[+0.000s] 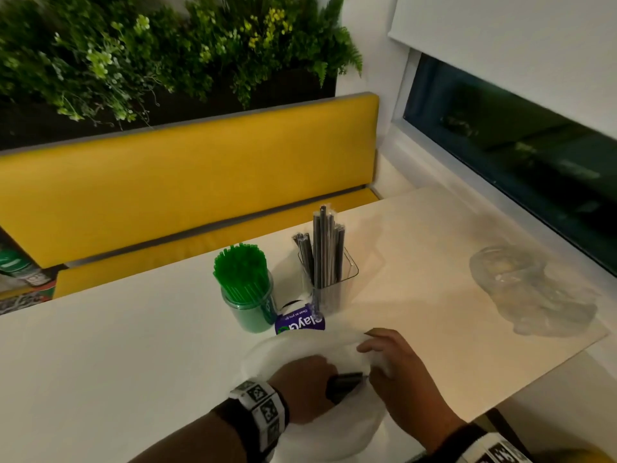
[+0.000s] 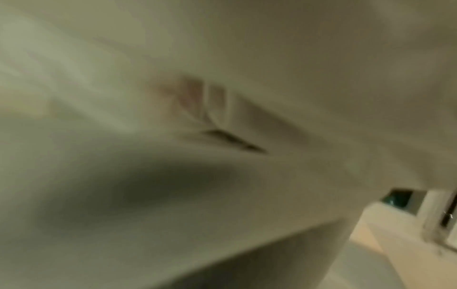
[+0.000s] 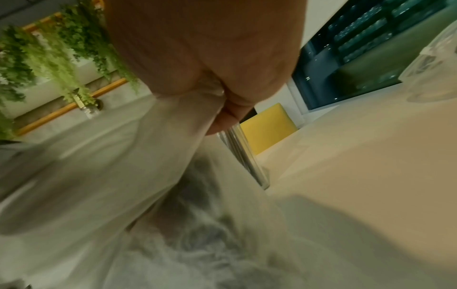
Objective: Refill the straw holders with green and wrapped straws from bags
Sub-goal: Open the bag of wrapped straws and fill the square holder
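A white plastic bag (image 1: 310, 426) lies at the table's near edge. My left hand (image 1: 329, 379) is inside its mouth, fingers curled round a dark bundle of wrapped straws (image 1: 345, 384). The left wrist view is blurred, showing bag film (image 2: 222, 48) and a dark straw end (image 2: 235, 140). My right hand (image 1: 365, 345) pinches the bag's rim and holds it up; the right wrist view shows that hand (image 3: 222, 109) gathering the film (image 3: 123, 156). Behind the bag stand a round holder packed with green straws (image 1: 245, 289) and a square clear holder (image 1: 347, 282) with several wrapped straws (image 1: 325, 248).
A purple packet (image 1: 300, 324) lies between the holders and the bag. A crumpled clear bag (image 1: 534, 292) sits on the right of the table (image 1: 117, 345). A yellow bench (image 1: 183, 182) runs along the far side, and a dark window (image 1: 534, 155) is at the right.
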`<state>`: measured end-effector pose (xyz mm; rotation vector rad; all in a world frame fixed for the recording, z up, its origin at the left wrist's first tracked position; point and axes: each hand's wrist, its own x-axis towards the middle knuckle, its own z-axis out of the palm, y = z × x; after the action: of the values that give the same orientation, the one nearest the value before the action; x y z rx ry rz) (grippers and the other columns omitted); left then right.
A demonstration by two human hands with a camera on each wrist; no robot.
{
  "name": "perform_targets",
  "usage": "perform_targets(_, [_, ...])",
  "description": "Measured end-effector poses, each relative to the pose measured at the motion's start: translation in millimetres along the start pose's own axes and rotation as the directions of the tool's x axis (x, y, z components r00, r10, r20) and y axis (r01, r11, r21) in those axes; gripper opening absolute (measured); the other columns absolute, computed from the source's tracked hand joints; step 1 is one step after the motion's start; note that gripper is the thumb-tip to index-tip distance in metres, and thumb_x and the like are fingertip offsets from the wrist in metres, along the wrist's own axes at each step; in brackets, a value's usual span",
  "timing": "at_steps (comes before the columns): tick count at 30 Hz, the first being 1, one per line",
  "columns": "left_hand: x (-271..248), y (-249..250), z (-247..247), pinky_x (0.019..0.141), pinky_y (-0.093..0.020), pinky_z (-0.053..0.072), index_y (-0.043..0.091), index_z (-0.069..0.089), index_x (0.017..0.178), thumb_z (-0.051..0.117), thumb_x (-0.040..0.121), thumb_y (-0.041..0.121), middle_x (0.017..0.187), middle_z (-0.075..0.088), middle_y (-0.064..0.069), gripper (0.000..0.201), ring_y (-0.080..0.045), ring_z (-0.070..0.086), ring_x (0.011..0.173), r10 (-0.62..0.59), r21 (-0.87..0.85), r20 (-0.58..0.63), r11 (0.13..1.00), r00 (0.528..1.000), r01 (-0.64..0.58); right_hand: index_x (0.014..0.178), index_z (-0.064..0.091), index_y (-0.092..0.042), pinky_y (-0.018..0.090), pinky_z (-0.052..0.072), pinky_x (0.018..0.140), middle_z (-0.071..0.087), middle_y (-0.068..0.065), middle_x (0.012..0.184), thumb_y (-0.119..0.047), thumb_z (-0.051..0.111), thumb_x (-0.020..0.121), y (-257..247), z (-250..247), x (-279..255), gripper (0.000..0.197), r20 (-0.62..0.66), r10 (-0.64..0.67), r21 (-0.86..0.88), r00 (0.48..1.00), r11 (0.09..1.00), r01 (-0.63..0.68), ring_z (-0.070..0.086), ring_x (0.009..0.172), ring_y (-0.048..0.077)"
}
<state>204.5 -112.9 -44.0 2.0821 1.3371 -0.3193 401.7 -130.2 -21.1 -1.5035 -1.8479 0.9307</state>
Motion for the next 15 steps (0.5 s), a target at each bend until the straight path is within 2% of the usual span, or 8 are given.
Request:
perform_targets(3, [-12.4,4.4,-21.3,0.091,-0.023,0.040,0.028,0.059,0.104,0.055,0.095,0.051,0.109,0.065,0.003,0.025,-0.019,0.059,0.105,0.059,-0.261,-0.082,0.962,0.995,-0.079,0.094,0.057,-0.045,-0.001,0.030,0.090,0.046,-0.026,0.118,0.010,0.063,0.072,12.4,-12.7,4.1,0.059,-0.043,0.005,-0.077,0.999,0.997,-0.009,0.042,0.112,-0.017])
perform_targets(5, [-19.7,8.3,-34.8,0.094,-0.018,0.041,0.032,0.060,0.120,0.063,0.092,0.044,0.115,0.067,0.012,0.031,-0.008,0.059,0.105,0.088,-0.412,-0.107,0.903,0.990,-0.125,0.095,0.057,-0.044,-0.001,0.033,0.086,0.042,-0.027,0.120,0.004,0.064,0.077,15.6,-16.7,4.8,0.052,-0.031,-0.003,-0.133,1.000,0.991,-0.002,0.042,0.111,-0.017])
perform_targets(7, [-22.9,10.0,-43.9,0.092,-0.023,0.048,0.036,0.062,0.119,0.070,0.087,0.039,0.112,0.071,0.010,0.033,-0.007,0.062,0.098,0.089,-0.436,-0.118,0.890,0.989,-0.132,0.096,0.056,-0.043,0.001,0.036,0.084,0.041,-0.027,0.119,-0.008,0.066,0.086,13.9,-16.4,6.3,0.037,-0.011,-0.018,-0.158,1.000,0.987,0.017,0.042,0.109,-0.017])
perform_targets(9, [-25.8,14.1,-50.0,0.084,-0.028,0.050,0.032,0.064,0.104,0.072,0.083,0.027,0.102,0.072,0.004,0.023,-0.014,0.063,0.090,0.129,-0.380,-0.104,0.911,0.986,-0.159,0.090,0.052,-0.043,0.012,0.044,0.085,0.047,-0.025,0.112,-0.018,0.067,0.089,12.7,-13.9,9.0,0.029,-0.033,-0.021,-0.131,0.999,0.991,0.017,0.049,0.104,-0.008])
perform_targets(11, [-33.0,20.2,-56.0,0.081,-0.030,0.051,0.037,0.062,0.092,0.071,0.082,0.020,0.091,0.069,0.006,0.023,-0.011,0.060,0.081,0.192,-0.406,-0.094,0.889,0.977,-0.214,0.091,0.045,-0.040,0.034,0.054,0.073,0.057,-0.014,0.097,-0.005,0.066,0.082,14.0,-12.4,12.1,0.042,-0.077,0.052,-0.082,0.996,0.995,-0.058,0.058,0.086,0.008])
perform_targets(12, [-40.1,25.3,-63.9,0.079,-0.030,0.052,0.041,0.061,0.085,0.071,0.082,0.017,0.085,0.067,0.010,0.027,-0.006,0.059,0.076,0.223,-0.461,-0.122,0.850,0.967,-0.254,0.095,0.041,-0.040,0.038,0.054,0.066,0.059,-0.009,0.089,-0.003,0.063,0.080,11.8,-13.1,14.4,0.045,-0.063,0.101,-0.095,0.993,0.990,-0.107,0.059,0.076,0.013])
perform_targets(13, [-49.2,31.8,-76.0,0.077,-0.029,0.054,0.043,0.062,0.080,0.072,0.084,0.014,0.081,0.067,0.014,0.031,-0.002,0.059,0.074,0.245,-0.539,-0.168,0.788,0.955,-0.297,0.101,0.038,-0.041,0.034,0.054,0.061,0.061,-0.006,0.088,-0.005,0.062,0.081,8.1,-14.7,17.0,0.047,-0.026,0.141,-0.131,0.990,0.981,-0.143,0.059,0.070,0.014])
perform_targets(15, [-65.6,43.8,-108.5,0.083,-0.027,0.057,0.042,0.072,0.082,0.073,0.086,0.010,0.082,0.073,0.010,0.032,-0.006,0.068,0.079,0.231,-0.680,-0.323,0.618,0.918,-0.395,0.124,0.035,-0.040,0.016,0.046,0.057,0.059,-0.005,0.113,-0.007,0.056,0.084,0.6,-16.5,23.5,0.056,0.056,0.181,-0.214,0.982,0.963,-0.165,0.057,0.070,0.011])
